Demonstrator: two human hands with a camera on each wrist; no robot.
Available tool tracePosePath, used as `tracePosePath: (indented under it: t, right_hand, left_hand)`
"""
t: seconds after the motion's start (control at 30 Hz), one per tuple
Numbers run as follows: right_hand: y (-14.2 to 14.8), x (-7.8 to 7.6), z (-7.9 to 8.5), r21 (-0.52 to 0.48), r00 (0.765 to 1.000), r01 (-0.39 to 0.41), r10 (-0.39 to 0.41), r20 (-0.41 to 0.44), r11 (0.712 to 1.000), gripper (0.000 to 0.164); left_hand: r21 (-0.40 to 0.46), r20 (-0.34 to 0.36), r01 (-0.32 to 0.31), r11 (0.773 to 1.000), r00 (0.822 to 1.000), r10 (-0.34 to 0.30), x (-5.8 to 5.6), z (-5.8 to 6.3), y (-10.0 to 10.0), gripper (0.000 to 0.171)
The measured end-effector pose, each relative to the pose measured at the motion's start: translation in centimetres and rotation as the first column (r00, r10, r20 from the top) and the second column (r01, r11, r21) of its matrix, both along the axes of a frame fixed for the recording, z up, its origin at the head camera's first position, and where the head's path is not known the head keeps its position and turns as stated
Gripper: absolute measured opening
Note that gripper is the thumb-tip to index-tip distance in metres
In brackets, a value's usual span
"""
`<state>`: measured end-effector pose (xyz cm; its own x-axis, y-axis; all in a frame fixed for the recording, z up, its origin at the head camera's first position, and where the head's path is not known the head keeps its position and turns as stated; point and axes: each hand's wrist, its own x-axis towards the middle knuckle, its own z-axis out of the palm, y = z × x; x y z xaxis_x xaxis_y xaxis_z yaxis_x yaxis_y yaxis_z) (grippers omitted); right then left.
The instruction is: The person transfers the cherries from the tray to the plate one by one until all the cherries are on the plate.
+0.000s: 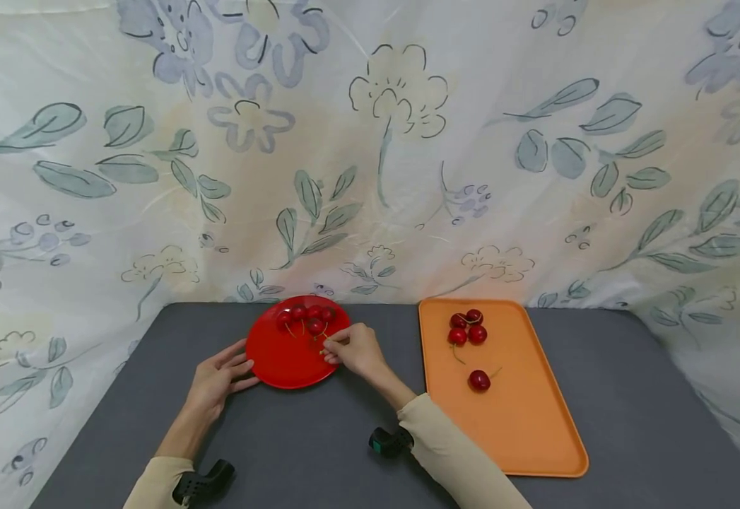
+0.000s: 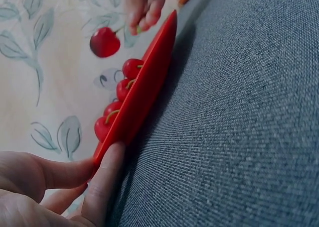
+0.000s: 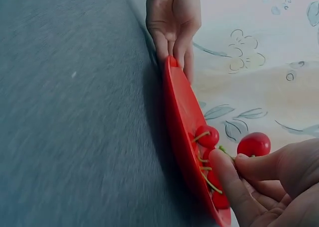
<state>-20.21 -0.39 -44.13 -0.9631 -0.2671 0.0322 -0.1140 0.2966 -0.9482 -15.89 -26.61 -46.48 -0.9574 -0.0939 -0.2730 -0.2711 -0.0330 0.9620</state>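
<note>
A round red plate stands on the grey cloth, its rim pinched at the left between the thumb and fingers of my left hand. Over the plate, my right hand pinches the green stem of a cherry between thumb and forefinger. That cherry hangs above the plate's surface in the left wrist view. Several other red cherries with stems lie together on the plate, toward its far side in the head view.
To the right lies an orange rectangular tray with a cluster of cherries near its far end and one dark cherry closer in. A flower-print cloth hangs behind the grey table.
</note>
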Motion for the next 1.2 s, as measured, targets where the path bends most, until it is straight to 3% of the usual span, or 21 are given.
tracePosePath:
  t: [0.33, 0.57, 1.2]
  right_hand:
    - [-3.4, -0.9, -0.7, 0.019, 0.992, 0.118, -0.119, 0.031, 0.993, 0.012]
    - [-5.0, -1.1, -1.3, 0.127, 0.977, 0.211, -0.213, 0.0, 0.969, 0.013]
    - [-6.4, -1.7, -1.6, 0.031, 0.971, 0.219, -0.221, 0.089, 0.975, 0.012]
  left_hand:
    - [-0.005, 0.018, -0.011, 1.0, 1.0, 0.011, 0.0, 0.1, 0.2, 0.059]
    - [-0.002, 0.021, -0.005, 1.0, 1.0, 0.005, -0.1, 0.2, 0.2, 0.059]
    - [-0.01, 0.002, -0.007, 1.0, 1.0, 0.007, 0.0, 0.0, 0.0, 0.059]
